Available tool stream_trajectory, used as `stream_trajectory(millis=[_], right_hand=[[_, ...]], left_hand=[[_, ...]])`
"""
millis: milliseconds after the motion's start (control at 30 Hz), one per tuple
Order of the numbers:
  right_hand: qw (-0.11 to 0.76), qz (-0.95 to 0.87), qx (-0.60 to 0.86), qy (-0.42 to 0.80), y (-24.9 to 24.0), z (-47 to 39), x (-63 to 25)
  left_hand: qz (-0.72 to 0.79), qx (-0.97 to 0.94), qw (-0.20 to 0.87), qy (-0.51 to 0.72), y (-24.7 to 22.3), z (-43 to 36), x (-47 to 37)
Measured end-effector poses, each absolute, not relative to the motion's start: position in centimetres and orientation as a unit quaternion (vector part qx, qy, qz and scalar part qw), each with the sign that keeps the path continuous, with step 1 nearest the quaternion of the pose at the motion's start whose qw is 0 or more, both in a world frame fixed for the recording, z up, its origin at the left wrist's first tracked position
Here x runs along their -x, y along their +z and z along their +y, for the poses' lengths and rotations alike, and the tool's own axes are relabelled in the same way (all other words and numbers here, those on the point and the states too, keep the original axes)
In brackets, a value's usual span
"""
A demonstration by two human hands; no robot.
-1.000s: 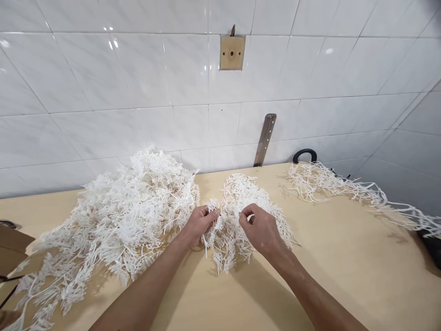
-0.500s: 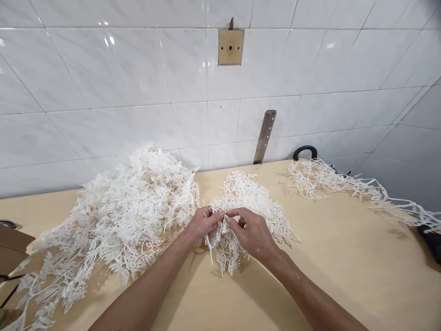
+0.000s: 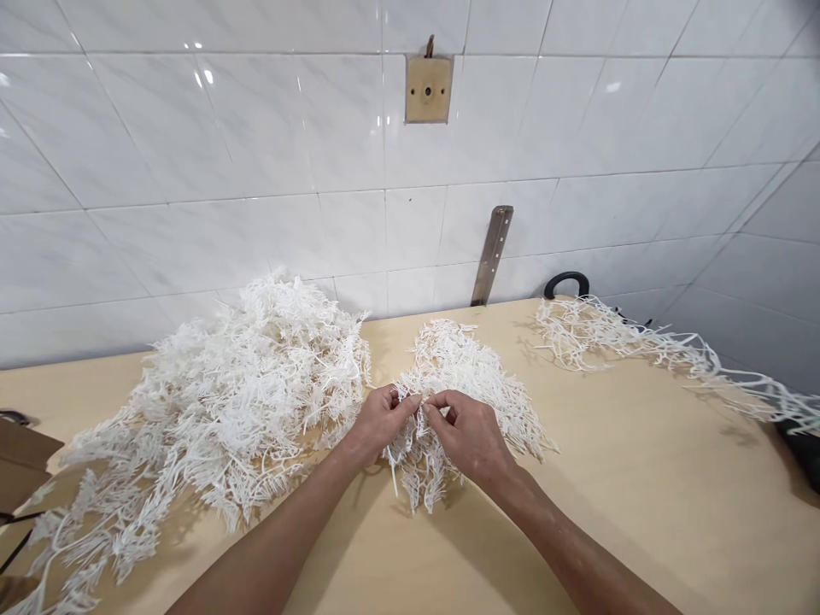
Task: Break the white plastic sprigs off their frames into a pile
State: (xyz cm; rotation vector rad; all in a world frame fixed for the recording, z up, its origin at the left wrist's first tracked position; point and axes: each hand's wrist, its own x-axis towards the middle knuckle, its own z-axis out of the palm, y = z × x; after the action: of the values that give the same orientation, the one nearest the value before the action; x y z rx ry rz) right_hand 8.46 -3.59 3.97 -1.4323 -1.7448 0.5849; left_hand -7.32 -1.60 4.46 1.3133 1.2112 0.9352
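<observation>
My left hand (image 3: 383,420) is closed on a white branched sprig (image 3: 423,465), thumb and fingers pinching it near its top. Close beside it, my right hand (image 3: 471,431) pinches the same sprig, its thumb and forefinger almost touching my left thumb. The lower fronds hang below both hands. Just behind lies a smaller heap of white sprigs (image 3: 467,367). To the left is a large tangled pile of white sprigs (image 3: 243,393), spreading toward the near left edge.
Thin bare white stems (image 3: 641,342) lie at the right of the wooden table (image 3: 615,512). Behind them is a black curved handle (image 3: 567,278). A metal strip (image 3: 493,256) leans against the tiled wall. A brown box (image 3: 22,461) stands at far left.
My right forefinger and thumb have closed together at the sprig, and my left hand has shifted very slightly. The piles have not moved.
</observation>
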Motion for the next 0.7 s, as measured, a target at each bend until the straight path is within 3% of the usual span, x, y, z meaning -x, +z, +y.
stream_trajectory(millis=[500, 700], right_hand=[[0.387, -0.701, 0.557, 0.220, 3.3, -3.6, -8.0], [0.343, -0.710, 0.578, 0.209, 2.5, -3.4, -7.9]], left_hand=[[0.489, -0.573, 0.529, 0.390, 4.5, -1.9, 7.1], [0.498, -0.657, 0.399, 0.402, 3.9, -2.5, 6.6]])
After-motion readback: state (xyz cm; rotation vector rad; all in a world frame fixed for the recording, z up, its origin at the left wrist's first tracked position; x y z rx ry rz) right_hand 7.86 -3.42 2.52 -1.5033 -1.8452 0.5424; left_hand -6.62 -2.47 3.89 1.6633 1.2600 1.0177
